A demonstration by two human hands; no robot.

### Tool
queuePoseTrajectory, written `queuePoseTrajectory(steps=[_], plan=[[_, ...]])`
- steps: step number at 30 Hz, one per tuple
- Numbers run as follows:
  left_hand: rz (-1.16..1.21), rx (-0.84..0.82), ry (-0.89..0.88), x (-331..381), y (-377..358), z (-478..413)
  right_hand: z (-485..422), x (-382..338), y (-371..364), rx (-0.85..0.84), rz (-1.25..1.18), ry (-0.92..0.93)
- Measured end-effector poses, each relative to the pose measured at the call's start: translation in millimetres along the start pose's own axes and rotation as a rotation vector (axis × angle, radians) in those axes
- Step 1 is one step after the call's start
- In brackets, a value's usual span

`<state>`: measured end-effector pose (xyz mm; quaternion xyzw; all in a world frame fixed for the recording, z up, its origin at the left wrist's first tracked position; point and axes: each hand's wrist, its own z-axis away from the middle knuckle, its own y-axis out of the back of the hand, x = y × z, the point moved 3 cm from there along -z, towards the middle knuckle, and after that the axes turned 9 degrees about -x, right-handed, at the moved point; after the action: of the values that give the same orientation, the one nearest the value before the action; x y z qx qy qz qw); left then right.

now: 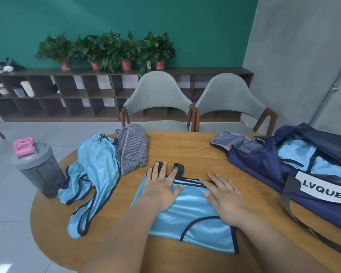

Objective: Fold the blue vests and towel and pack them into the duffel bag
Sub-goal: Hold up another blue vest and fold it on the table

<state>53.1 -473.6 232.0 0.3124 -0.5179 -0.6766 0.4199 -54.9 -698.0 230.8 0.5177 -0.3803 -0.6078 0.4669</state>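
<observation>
A: What do we have at the far left?
B: A grey bottle (37, 168) with a pink lid, upright at the left edge of the table (185, 148). Touching its base we see the loose vests (96, 170), light blue with dark trim, crumpled in a heap that trails towards us.
A: And next to them?
B: The towel (133, 149), grey and striped, is bunched against the heap's far right side, near the table's far edge.
A: Then our hands?
B: Yes. Our left hand (161, 189) lies palm down on the vest (195, 215). Its fingers are straight and slightly spread, and the tips reach over the black straps (179, 168) at the far edge. The thumb points right, flat on the cloth.
A: How does that vest lie?
B: Flat on the table right in front of us, in the middle, folded into a rough rectangle.
A: And the other hand?
B: Our right hand (223, 198) rests palm down on the vest's right part. Its fingers are straight and spread, pinching nothing, and the tips lie at the dark trim along the far edge.
A: Farther right?
B: The bag (264, 166), navy, lies open on the table's right side, apart from the vest. Inside it we see packed vests (295, 152), light blue. A white label (323, 191) on its near side reads LVQUE.
</observation>
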Motion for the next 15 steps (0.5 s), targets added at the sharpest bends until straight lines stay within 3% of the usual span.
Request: queuePoseTrajectory(steps=[3, 7, 15], plan=[[0.016, 0.088, -0.051, -2, 4, 2, 2, 15, 12, 0.085, -0.182, 0.022], [0.040, 0.234, -0.029, 5, 18, 4, 11, 36, 29, 0.159, -0.051, -0.069], [0.033, 0.154, 0.135, 27, 28, -15, 10, 43, 36, 0.115, -0.069, -0.122]])
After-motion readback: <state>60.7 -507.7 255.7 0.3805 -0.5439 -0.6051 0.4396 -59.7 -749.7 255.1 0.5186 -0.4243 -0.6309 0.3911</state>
